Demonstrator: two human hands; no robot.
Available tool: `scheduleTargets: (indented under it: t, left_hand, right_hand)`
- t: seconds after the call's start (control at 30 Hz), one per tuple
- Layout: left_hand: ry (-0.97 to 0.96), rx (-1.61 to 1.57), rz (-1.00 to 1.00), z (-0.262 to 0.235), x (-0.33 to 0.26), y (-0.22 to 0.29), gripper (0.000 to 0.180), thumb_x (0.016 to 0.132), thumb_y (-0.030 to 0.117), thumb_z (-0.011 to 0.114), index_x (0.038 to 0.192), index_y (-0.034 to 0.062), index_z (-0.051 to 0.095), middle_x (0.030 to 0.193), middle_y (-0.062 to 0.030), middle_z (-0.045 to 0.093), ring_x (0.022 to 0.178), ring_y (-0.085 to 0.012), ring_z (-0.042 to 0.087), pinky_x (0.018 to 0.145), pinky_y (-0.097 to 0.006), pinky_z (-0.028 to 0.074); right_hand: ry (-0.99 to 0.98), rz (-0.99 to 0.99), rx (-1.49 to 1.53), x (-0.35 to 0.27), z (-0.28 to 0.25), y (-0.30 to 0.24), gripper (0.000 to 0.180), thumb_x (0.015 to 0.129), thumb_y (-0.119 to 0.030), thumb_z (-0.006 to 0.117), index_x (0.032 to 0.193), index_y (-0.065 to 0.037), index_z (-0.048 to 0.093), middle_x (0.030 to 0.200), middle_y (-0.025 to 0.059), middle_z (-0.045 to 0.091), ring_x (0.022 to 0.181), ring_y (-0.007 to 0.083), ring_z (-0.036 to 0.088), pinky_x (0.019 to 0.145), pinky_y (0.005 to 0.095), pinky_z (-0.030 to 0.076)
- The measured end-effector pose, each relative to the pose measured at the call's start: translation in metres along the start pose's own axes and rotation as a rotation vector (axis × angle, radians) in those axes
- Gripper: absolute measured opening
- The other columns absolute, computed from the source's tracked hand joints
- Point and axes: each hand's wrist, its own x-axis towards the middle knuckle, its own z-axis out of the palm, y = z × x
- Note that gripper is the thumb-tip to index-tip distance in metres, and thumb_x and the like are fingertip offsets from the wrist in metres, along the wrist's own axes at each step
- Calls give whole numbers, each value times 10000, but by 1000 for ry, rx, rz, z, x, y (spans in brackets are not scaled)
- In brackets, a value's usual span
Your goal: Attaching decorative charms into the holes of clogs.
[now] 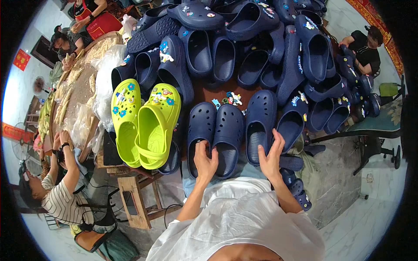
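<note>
1 head camera looks steeply down, close over the table (130,182), apparently.

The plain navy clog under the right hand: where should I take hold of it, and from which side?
Take the navy clog by its heel rim, coming from the near side. It lies sole down with its opening up and heel toward the person, right by the right hand; neighbouring clogs crowd both sides, so only the heel end looks free.

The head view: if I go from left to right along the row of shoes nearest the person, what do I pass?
Green clog pair → left hand on a plain navy clog pair → right hand on another navy clog → navy clog with charms.
</note>
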Motion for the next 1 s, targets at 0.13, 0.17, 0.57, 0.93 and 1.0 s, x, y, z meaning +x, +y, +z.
scheduleTargets:
  t: [0.13,0.17,0.57,0.93,1.0]
  left_hand:
    - [60,-46,62,3,-4,1,242,813,38,634,1024,-10,525,869,-164,499,758,-319,531,670,-382,443]
    - [44,-52,53,2,-5,2,233,815,40,622,1020,-14,526,884,-183,503,784,-362,540,676,-417,445]
    - [11,-9,-54,-21,-36,11,259,847,41,600,1064,-42,486,947,-219,479,799,-405,532,690,-445,448]
    - [47,-61,-44,-9,-10,10,276,867,45,587,1105,-36,473,1002,-244,483,881,-445,535,735,-457,452]
    - [44,-60,-40,-4,-9,6,280,863,44,589,1104,-41,474,1008,-245,485,892,-448,537,741,-466,452]
  right_hand:
    - [12,-4,1,2,-2,-1,669,878,-81,612,1447,39,281,1400,266,304,1317,404,318,1118,489,243]
    - [38,-25,10,3,-3,-1,654,880,-79,611,1440,39,295,1397,261,312,1315,400,324,1117,486,250]
    - [-7,-126,-41,35,-2,-8,596,869,-45,622,1407,22,376,1376,247,353,1303,400,358,1108,474,284]
    - [33,-158,-83,39,12,4,537,917,-28,503,1426,37,344,1383,266,349,1303,408,363,1113,480,273]
    - [25,-143,-67,39,12,3,550,912,-30,519,1427,39,339,1388,266,342,1306,408,359,1112,479,273]
